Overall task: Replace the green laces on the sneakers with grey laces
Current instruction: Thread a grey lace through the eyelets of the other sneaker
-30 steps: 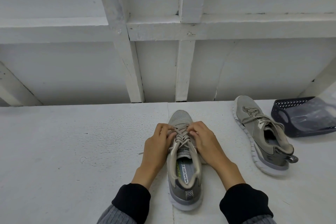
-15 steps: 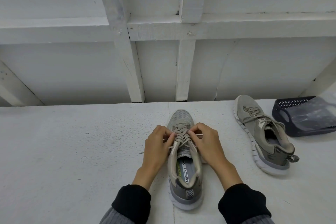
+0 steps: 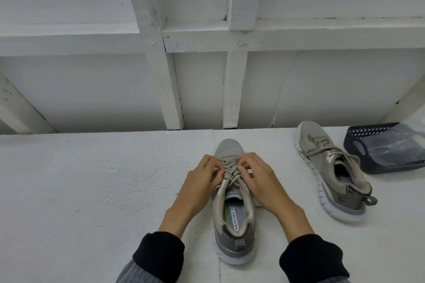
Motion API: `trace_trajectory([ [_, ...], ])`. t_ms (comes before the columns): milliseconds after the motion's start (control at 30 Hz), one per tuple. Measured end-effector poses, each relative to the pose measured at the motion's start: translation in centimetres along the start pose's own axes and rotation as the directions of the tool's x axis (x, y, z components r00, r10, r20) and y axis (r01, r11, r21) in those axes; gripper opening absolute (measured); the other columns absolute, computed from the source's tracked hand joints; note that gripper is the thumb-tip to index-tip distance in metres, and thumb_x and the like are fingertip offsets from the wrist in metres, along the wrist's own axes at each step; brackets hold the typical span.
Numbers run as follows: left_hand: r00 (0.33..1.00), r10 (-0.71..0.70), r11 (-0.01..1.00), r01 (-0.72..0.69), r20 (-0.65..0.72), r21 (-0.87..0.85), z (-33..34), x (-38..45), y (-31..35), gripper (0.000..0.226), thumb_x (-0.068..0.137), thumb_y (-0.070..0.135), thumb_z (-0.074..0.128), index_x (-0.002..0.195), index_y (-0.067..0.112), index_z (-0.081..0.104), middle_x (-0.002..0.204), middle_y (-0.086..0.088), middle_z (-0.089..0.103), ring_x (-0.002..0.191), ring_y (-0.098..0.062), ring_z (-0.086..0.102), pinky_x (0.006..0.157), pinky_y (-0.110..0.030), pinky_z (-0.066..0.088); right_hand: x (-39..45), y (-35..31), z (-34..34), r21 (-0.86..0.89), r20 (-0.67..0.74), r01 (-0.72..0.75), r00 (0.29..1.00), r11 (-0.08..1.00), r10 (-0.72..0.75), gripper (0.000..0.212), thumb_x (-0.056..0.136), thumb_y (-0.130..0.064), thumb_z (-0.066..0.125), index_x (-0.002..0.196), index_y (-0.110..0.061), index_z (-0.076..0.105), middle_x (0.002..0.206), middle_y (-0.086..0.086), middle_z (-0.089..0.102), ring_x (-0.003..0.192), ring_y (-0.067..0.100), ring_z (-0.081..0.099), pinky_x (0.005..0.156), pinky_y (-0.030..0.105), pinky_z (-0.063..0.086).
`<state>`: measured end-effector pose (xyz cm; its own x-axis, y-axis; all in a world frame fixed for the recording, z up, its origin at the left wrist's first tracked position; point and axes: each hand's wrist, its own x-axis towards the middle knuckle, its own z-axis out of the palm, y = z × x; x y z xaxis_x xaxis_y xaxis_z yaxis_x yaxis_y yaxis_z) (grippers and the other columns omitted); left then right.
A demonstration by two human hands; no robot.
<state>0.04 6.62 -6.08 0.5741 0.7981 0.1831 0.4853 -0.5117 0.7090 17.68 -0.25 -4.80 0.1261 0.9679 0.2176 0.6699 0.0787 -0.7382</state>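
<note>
While the near sneaker point(image 3: 233, 209) sits upright on the white table point(image 3: 92, 190), toe away, left hand point(image 3: 202, 181) and right hand point(image 3: 257, 179) pinch its laces point(image 3: 230, 171) from both sides. Second sneaker point(image 3: 331, 167) lies well right, beside a dark basket point(image 3: 358, 145).

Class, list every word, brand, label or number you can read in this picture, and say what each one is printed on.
"MEMORY FOAM": white label on the insole of the near sneaker between the left hand and right hand.
Green lettering beside that label: too blurred to read.
Marking inside the far sneaker: too small to read.
Blue basket: no text visible.
</note>
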Motion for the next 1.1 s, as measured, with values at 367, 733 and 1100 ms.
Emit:
trace_trajectory([
  [367,0.982,-0.011,0.999,0.003,-0.189,-0.046,1.2,-1.0,-0.7,0.009,0.095,0.033,0.059,0.099,0.029,0.066,0.111,0.023,0.048,0.091,0.012,0.061,0.07,-0.027,0.056,-0.4,0.5,0.2,0.153,-0.038,-0.084,0.995,0.985,0.091,0.014,0.091,-0.009,0.061,0.09,-0.022,0.066,0.098,-0.006,0.059,0.091,0.004,0.058,0.081,0.023,0.051],
  [733,0.944,-0.127,0.99,0.1,-0.305,-0.103,2.9,-1.5,0.2,0.007,0.1,0.025,0.048,0.097,0.023,0.054,0.105,0.017,0.045,0.079,-0.013,0.065,0.068,-0.044,0.055,-1.3,-0.3,2.1,0.011,-0.245,-0.053,0.968,0.999,0.054,0.011,0.1,-0.015,0.046,0.092,-0.016,0.053,0.09,-0.004,0.053,0.079,0.011,0.055,0.068,0.035,0.05],
  [1100,0.999,-0.046,0.915,0.034,-0.02,-0.402,-0.6,-0.6,-0.4,0.01,0.091,0.025,0.066,0.096,0.024,0.075,0.102,0.006,0.066,0.097,-0.012,0.066,0.084,-0.033,0.057,-0.5,0.1,-1.2,0.294,0.012,-0.113,0.993,0.949,0.114,0.016,0.087,-0.004,0.066,0.088,-0.019,0.074,0.099,-0.005,0.066,0.088,0.005,0.063,0.077,0.021,0.054],
])
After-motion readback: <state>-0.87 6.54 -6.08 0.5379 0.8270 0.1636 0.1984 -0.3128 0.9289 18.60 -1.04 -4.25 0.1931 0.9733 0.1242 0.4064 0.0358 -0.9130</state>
